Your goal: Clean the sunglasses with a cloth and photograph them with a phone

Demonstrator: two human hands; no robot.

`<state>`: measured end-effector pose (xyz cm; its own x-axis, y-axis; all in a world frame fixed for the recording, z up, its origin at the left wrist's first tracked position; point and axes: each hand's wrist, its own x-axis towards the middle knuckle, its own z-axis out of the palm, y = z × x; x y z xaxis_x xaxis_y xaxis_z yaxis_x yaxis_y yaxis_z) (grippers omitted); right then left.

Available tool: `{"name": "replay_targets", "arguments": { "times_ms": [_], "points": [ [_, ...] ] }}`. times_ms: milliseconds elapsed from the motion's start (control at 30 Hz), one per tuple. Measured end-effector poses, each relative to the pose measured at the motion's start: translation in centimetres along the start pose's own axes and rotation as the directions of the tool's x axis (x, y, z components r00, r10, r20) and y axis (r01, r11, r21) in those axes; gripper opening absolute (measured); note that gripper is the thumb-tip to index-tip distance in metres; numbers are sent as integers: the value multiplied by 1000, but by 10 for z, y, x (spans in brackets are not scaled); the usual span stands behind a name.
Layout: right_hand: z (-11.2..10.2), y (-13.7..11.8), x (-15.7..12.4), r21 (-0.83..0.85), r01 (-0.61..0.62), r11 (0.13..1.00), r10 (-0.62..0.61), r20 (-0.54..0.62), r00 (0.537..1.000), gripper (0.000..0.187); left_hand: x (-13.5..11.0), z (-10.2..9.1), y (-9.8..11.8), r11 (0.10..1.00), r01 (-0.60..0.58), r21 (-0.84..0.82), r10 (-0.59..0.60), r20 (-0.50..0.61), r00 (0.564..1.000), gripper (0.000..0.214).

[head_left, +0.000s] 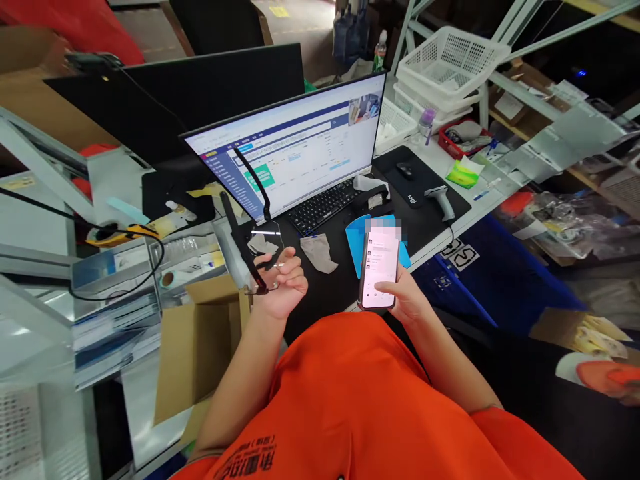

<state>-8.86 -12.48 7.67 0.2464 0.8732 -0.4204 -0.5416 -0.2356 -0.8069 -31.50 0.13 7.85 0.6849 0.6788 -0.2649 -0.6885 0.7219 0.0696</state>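
Observation:
My left hand is closed around a pair of glasses, lifted in front of the desk with the dark temples pointing up toward the monitor. In my right hand a smartphone is held upright, its lit screen showing a list and the thumb lying over the lower part. Behind the phone lies a blue sheet-like item. Crumpled grey-white paper or cloth rests on the black mat between the two hands.
A lit monitor stands ahead, with a black keyboard below it. To the right are a mouse, a barcode scanner and stacked white baskets. An open cardboard box and a tray of supplies occupy the left.

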Motion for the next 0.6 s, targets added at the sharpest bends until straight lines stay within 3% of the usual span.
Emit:
{"name": "replay_targets", "arguments": {
  "times_ms": [200, 400, 467, 600],
  "points": [
    [-2, 4, -13, 98, -3, 995, -2, 57, 998, 69, -2, -4, 1, 1000, 20, -22, -21, -48, 999, 24],
    [-24, 13, -18, 100, -128, 987, 101, 234, 967, 69, -5, -4, 9, 1000, 18, 11, -17, -40, 999, 26],
    [-28, 13, -19, 112, -173, 978, 133, 299, 945, 66, -5, -3, 13, 1000, 15, 21, -15, -23, 1000, 26],
    [-23, 3, -22, 81, -248, 965, 181, 479, 859, 76, -8, 1, 20, 998, 36, 43, -37, 18, 999, 30]
  ]
}}
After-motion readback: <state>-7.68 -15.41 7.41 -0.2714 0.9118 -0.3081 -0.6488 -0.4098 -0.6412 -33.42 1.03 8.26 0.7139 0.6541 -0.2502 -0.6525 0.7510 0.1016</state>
